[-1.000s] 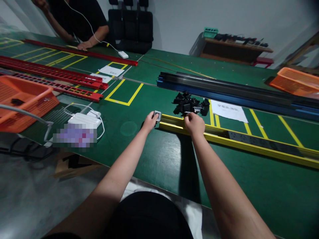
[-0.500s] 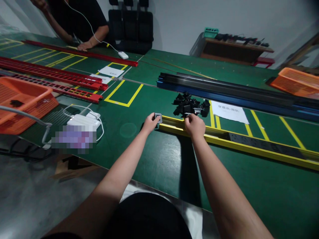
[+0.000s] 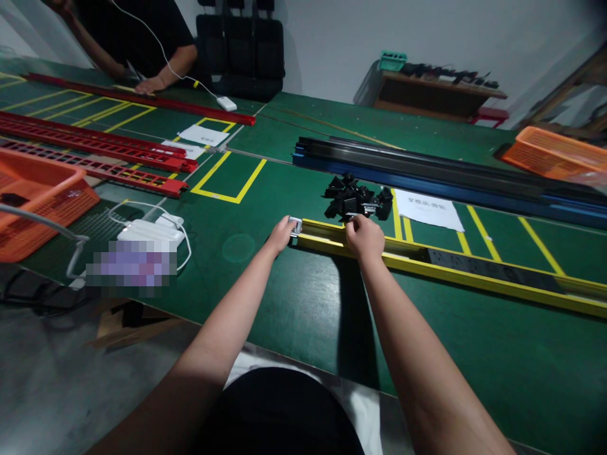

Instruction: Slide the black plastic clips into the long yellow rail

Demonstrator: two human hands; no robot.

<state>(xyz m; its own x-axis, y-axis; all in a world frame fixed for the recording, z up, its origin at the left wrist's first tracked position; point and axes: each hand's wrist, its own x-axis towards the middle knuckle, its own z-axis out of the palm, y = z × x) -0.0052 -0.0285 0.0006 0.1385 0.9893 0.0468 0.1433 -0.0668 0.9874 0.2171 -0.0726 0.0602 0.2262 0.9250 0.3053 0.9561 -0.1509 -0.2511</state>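
A long yellow channel rail (image 3: 474,281) lies across the green table, with a dark insert (image 3: 493,268) in its right part. At the rail's left end, my left hand (image 3: 281,235) pinches a small grey square piece (image 3: 294,225). Further right along the rail, my right hand (image 3: 366,239) is closed over its channel wall; whatever else may be in those fingers is hidden. Just behind my right hand sits a pile of black plastic pieces (image 3: 351,197).
Dark blue rails (image 3: 427,174) lie behind, beside a white paper (image 3: 429,210). Red rails (image 3: 156,180), an orange basket (image 3: 42,196) and a white power strip (image 3: 149,234) are left. Another orange basket (image 3: 559,151) stands right. Across the table, a person (image 3: 152,38) rests a hand near a red rail.
The view has shifted slightly. The grey piece in my left hand has turned and now sits against the rail's left end. My right hand remains closed at the rail.
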